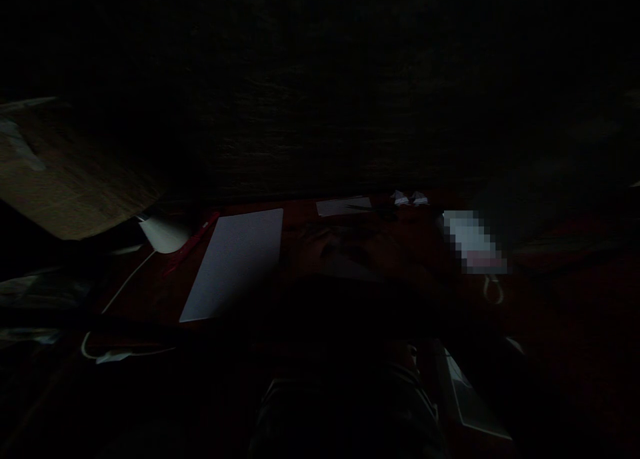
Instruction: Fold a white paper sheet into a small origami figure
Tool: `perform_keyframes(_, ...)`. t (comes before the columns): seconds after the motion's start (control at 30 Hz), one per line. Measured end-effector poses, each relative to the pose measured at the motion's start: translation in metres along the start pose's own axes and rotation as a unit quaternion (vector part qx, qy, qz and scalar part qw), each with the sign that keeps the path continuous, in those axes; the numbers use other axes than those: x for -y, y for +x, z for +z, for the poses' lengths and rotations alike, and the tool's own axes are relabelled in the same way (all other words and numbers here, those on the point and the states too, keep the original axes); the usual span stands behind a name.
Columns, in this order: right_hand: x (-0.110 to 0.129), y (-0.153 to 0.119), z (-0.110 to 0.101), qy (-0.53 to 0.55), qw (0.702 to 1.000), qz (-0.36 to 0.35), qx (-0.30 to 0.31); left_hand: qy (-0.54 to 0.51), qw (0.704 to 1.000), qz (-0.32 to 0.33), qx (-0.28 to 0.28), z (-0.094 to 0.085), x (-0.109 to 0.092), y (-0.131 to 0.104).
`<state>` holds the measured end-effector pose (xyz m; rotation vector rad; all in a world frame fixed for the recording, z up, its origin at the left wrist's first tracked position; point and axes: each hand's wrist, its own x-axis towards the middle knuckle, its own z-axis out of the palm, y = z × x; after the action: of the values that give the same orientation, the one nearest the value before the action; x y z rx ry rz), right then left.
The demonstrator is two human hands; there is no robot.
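The view is very dark. My left hand [316, 244] and my right hand [393, 249] show only as dim shapes close together over the reddish-brown table. Beneath and between them lies a faint greyish sheet of paper [347, 268], mostly in shadow. My fingers are too dark to make out, so I cannot tell whether they grip the sheet. Left of my hands rests a large white sheet of paper [240, 256]. Beyond them is a smaller paper [333, 207] with a thin dark object [359, 208] across it. Two small folded white papers [400, 198] stand at the back.
A long red object [193, 242] lies beside a white rounded item [165, 236] on the left, near a white cord [127, 279]. A pixelated pale object [473, 240] with a loop sits at right. A tan surface [75, 179] rises at far left.
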<state>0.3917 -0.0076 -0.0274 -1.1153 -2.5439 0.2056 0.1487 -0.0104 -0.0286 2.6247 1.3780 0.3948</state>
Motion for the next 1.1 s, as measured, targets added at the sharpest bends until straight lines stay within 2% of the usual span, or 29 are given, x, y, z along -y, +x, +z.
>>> perform_keyframes(0.3, 0.007, -0.001, -0.016, -0.055, 0.997, 0.041, 0.030, 0.002, 1.000, 0.001, -0.004, 0.001, 0.001, -0.001)
perform_keyframes(0.57, 0.014, -0.004, -0.031, -0.091, 0.984, 0.108, 0.113, 0.004, 1.000, 0.006, -0.008, 0.000, 0.001, -0.001)
perform_keyframes(1.1, 0.026, -0.003, -0.039, -0.109, 0.974, 0.162, 0.114, 0.012, 0.999, 0.052, -0.004, 0.008, 0.008, -0.003)
